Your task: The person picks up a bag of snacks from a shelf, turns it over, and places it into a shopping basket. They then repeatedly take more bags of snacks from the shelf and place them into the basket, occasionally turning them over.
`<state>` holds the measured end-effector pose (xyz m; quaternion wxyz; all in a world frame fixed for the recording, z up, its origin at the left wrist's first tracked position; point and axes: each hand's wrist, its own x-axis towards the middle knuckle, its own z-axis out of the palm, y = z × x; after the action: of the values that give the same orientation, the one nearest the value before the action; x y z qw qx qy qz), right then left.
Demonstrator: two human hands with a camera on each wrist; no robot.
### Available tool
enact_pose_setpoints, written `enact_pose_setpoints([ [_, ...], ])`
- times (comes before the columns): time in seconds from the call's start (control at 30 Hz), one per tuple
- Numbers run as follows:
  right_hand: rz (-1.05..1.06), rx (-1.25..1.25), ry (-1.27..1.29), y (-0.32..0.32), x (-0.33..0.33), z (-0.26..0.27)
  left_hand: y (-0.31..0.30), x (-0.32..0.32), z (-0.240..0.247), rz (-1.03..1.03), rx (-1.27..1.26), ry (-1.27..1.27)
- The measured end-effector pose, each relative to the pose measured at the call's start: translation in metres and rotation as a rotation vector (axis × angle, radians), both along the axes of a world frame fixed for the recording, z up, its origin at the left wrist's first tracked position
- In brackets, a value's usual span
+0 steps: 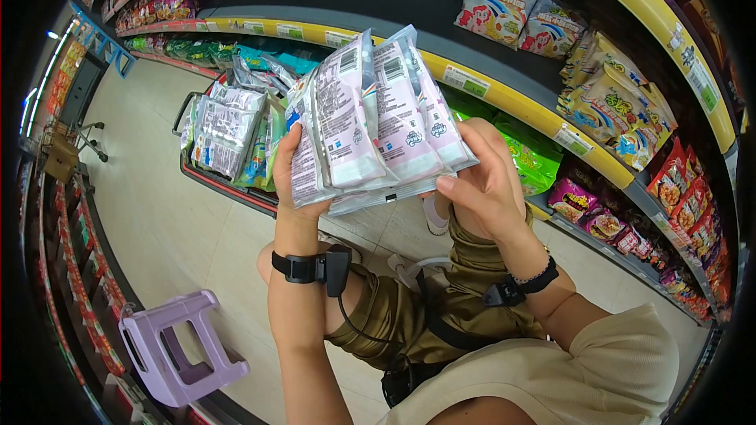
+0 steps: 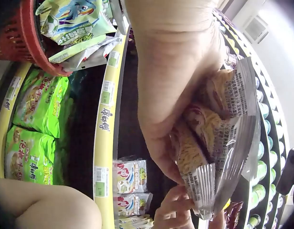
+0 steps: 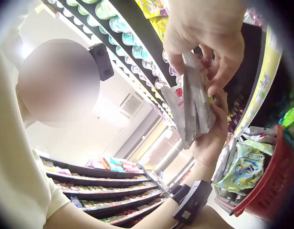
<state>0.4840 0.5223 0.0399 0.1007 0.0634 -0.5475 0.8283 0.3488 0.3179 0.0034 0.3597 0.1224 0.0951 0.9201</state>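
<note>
Both hands hold a stack of several snack packets (image 1: 346,122), pale lilac backs with print and barcodes turned up and clear crimped edges. My left hand (image 1: 293,177) grips the stack's left side, thumb on top and fingers hidden beneath. At the right lower corner, my right hand (image 1: 494,185) pinches the packets between thumb and fingers. Noodle-coloured pictures show on the packets (image 2: 199,138) in the left wrist view. Seen from the right wrist, the stack (image 3: 194,105) is edge-on between the two hands. Left of it, a red basket (image 3: 268,191) holds similar packets (image 1: 224,138).
On the shelf ahead stand pony-print packets (image 1: 496,8) and yellow packets (image 1: 610,102). Green noodle packs (image 1: 528,157) and purple packs (image 1: 571,198) fill the lower shelf. A yellow price rail (image 1: 504,98) runs along the shelf edge. A lilac stool (image 1: 185,346) stands on the floor behind left.
</note>
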Motion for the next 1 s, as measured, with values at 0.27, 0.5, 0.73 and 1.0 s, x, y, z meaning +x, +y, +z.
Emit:
enact_pose_setpoints([
  [0.27, 0.078, 0.008, 0.003, 0.004, 0.002, -0.003, -0.005, -0.004, -0.006, 0.005, -0.018, 0.033],
  [0.5, 0.073, -0.008, 0.019, 0.002, 0.005, 0.001, -0.008, -0.009, -0.019, 0.089, -0.059, -0.033],
  [0.73, 0.027, 0.104, -0.011, 0.01, 0.002, 0.001, -0.004, -0.003, -0.006, 0.004, -0.055, 0.048],
  [1.0, 0.008, 0.168, -0.292, 0.001, -0.02, -0.041, 0.038, 0.012, -0.01, 0.182, -1.073, 0.737],
])
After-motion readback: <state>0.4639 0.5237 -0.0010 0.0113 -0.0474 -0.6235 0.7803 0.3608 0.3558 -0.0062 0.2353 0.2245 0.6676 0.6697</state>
